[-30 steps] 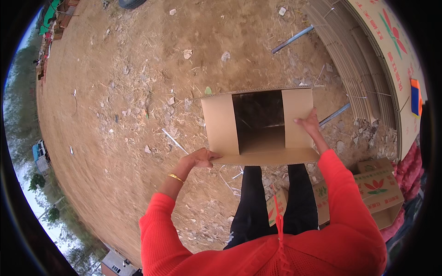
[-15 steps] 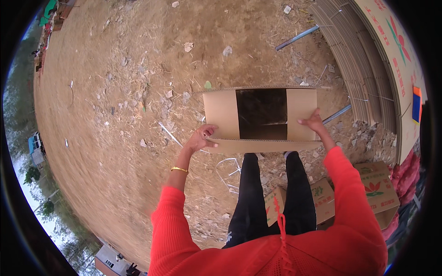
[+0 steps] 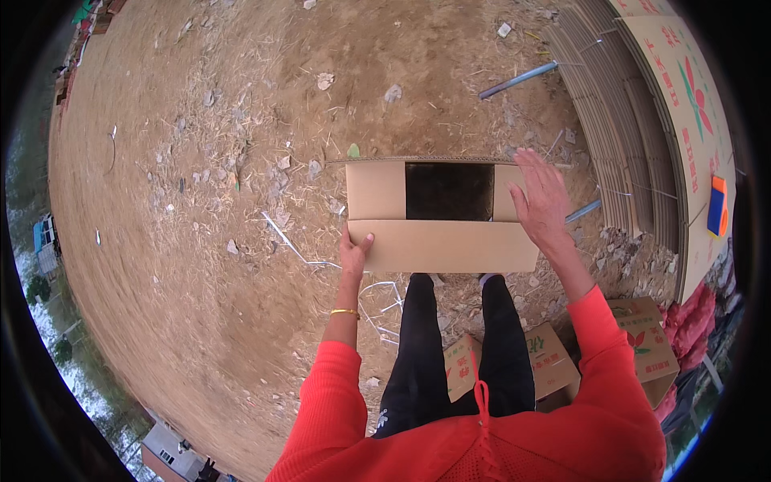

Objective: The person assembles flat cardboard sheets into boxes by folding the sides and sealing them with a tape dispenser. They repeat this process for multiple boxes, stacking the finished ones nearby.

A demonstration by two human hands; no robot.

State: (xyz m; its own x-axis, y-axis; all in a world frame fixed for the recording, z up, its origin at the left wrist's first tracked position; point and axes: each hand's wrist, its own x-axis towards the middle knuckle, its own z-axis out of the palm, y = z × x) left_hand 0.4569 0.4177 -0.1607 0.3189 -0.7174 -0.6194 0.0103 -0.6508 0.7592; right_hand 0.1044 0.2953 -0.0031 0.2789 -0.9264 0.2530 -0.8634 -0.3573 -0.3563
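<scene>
A brown cardboard box [image 3: 443, 247] is in front of me, with a dark gap in the middle of its top. Its two short end flaps are folded inward, and the long near flap slopes toward me, broad side up. The long far flap shows only as a thin edge. My left hand [image 3: 353, 253] is closed on the box's near left corner, thumb on the near flap. At the right end, my right hand [image 3: 544, 201] is open, fingers stretched toward the far right corner, covering part of the right end flap.
Bundled flat cardboard [image 3: 614, 120] is stacked at the right, with an orange and blue tool [image 3: 717, 206] on a printed panel. Metal pipes [image 3: 518, 80] stick out beneath the stack. Folded boxes [image 3: 554, 357] sit behind my legs. White strapping [image 3: 289, 245] and scraps litter the dirt ground.
The near flap has tilted inward and shows more of its face. My right hand has left the right end flap, opened and moved toward the far corner. My left hand still grips the near left corner.
</scene>
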